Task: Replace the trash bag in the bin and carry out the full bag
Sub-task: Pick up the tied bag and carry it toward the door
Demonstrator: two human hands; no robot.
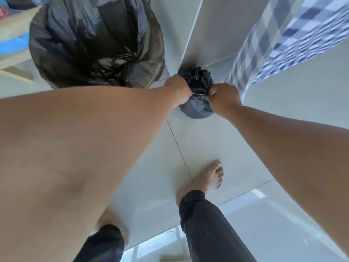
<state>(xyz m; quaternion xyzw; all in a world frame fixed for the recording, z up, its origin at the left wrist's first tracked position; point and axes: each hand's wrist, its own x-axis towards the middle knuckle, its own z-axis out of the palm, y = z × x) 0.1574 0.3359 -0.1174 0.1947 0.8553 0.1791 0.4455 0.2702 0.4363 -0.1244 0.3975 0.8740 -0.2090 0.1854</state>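
A small full black trash bag (196,108) sits on the pale tiled floor, its gathered top bunched upward. My left hand (179,89) grips the bag's neck from the left. Opposite it, my right hand (222,98) pinches the neck from the right. Both hands are closed on the plastic. To the upper left stands the bin (94,44), lined with a black bag that drapes over its rim and hides the bin's own walls.
A blue-and-white checked cloth (283,40) hangs down at the upper right, next to my right hand. My bare feet (209,176) stand on the glossy tiles below. Colourful items and a wooden edge (13,35) lie at the far upper left.
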